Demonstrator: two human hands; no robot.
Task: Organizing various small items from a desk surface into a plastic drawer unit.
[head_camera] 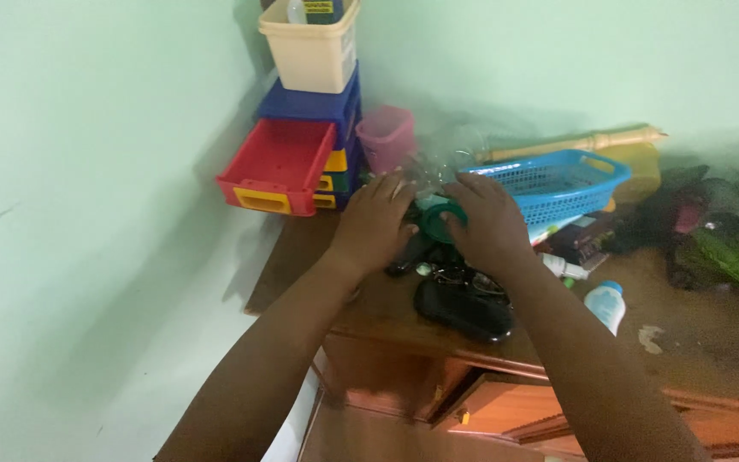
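My left hand (375,222) and my right hand (489,224) meet over the back of a wooden table (361,299). Between them sits a dark green round object (434,218), like a lid on a clear jar (438,167). My right hand's fingers curl around the green piece; my left hand's fingertips rest against the clear jar beside it. A black case (464,310) with spectacles on it lies just below my hands.
A small drawer unit with an open red drawer (277,167), a cream bin (311,47) on top and a pink cup (387,137) stand at the back left. A blue basket (549,184), a wooden rolling pin (575,143), a small white bottle (606,304) and dark clutter lie to the right.
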